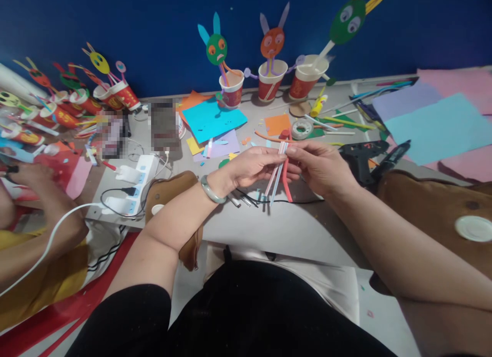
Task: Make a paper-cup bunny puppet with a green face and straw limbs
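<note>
Over the near part of the table, my two hands meet at a small bundle of thin pastel and white straws point(274, 182). My left hand point(251, 165), below a jade-coloured bangle point(213, 190), pinches the bundle near its upper end. With thumb and fingers closed, my right hand point(325, 167) grips the top of the same straws. A red straw point(287, 182) hangs beside the bundle, by the right hand's fingers. An orange straw point(269, 137) lies just behind the hands. Beyond it are a roll of tape point(302, 128) and an orange paper square point(278, 125).
Paper cups with paper-faced straw figures, such as a red cup point(272, 85), line the blue wall. A black glue gun point(363, 160) lies right, near coloured paper sheets point(442, 126). A power strip point(144, 180) stands left. A co-worker's arm point(54, 213) is at far left.
</note>
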Tool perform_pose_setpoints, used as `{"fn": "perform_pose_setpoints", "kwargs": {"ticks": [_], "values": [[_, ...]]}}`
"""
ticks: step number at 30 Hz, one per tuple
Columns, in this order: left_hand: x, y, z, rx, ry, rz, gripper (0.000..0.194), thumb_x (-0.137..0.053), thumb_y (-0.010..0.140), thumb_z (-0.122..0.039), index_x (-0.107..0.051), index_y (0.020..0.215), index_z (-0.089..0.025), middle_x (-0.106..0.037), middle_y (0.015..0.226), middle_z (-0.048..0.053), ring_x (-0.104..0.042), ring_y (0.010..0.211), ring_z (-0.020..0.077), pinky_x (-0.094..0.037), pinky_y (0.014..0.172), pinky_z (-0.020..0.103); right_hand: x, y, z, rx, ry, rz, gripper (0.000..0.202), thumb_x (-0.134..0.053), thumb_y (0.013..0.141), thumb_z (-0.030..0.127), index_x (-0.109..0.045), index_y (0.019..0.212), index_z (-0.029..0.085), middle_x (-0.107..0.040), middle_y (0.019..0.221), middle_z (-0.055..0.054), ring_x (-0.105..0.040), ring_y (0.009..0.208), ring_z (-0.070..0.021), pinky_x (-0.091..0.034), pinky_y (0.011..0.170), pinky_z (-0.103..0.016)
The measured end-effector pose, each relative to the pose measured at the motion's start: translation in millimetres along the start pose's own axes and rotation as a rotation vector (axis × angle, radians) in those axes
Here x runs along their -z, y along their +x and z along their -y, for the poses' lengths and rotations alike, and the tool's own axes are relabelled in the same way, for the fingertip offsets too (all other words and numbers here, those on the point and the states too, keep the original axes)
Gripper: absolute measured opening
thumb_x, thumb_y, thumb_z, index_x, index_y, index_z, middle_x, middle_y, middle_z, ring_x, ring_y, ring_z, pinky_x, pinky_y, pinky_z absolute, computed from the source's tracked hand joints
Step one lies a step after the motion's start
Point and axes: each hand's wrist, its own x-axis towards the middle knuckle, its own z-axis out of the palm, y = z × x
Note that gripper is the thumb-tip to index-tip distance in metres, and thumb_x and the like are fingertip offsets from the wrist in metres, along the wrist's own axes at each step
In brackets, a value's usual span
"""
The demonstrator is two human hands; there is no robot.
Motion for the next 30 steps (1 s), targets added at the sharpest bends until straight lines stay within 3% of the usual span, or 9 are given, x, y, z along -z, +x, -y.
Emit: {"fn": "perform_pose_setpoints", "kwargs": {"ticks": [5, 10, 16, 25, 30], "values": [[-0.3, -1, 0, -0.008, 0.035, -0.012, 0.023, -0.057, 0.113, -0.014, -0.079, 0.114, -0.008, -0.088, 0.098, 0.016, -0.085, 0.083, 0.0174, -0.065, 0.109, 0.042, 2, 2, -6, 0.006, -0.007, 0.01, 0.052, -0.108, 0.06, 0.057, -0.081, 0.085, 0.021, -0.066, 0.068, 0.002, -0.057, 0.058, -0.0113, -0.05, 0.049, -0.027], [1.2, 1, 2, -0.023, 0.055, -0.027, 0.02, -0.063, 0.112, -0.018, -0.08, 0.116, -0.008, -0.087, 0.1, 0.017, -0.085, 0.083, 0.0182, -0.065, 0.11, 0.044, 2, 3, -8, 0.002, -0.011, 0.002, 0.052, -0.108, 0.059, 0.059, -0.082, 0.085, 0.022, -0.072, 0.074, 0.001, -0.058, 0.059, -0.011, -0.05, 0.049, -0.026], [4.0, 4, 8, -0.077, 0.091, -0.022, 0.018, -0.073, 0.108, -0.026, -0.08, 0.109, -0.01, -0.086, 0.093, 0.013, -0.084, 0.084, 0.0165, -0.066, 0.1, 0.035, 0, 2, -6, 0.028, -0.047, 0.029, 0.053, -0.107, 0.059, 0.063, -0.082, 0.083, 0.023, -0.07, 0.071, 0.002, -0.055, 0.054, -0.0103, -0.047, 0.045, -0.026], [1.4, 1, 7, -0.111, 0.133, -0.003, 0.023, -0.08, 0.104, -0.032, -0.08, 0.102, -0.01, -0.085, 0.088, 0.011, -0.083, 0.08, 0.0159, -0.066, 0.092, 0.032, 1, -1, 1, 0.045, -0.081, 0.069, 0.051, -0.104, 0.063, 0.065, -0.081, 0.082, 0.024, -0.069, 0.073, 0.0, -0.055, 0.058, -0.0126, -0.048, 0.05, -0.029], [-2.8, -5, 3, -0.104, 0.133, -0.004, 0.025, -0.084, 0.1, -0.034, -0.079, 0.101, -0.01, -0.085, 0.089, 0.011, -0.084, 0.083, 0.0178, -0.067, 0.096, 0.035, 5, -3, 5, 0.147, -0.156, 0.085, 0.047, -0.096, 0.075, 0.068, -0.078, 0.074, 0.025, -0.064, 0.071, 0.0, -0.057, 0.066, -0.0152, -0.053, 0.061, -0.032]]}}
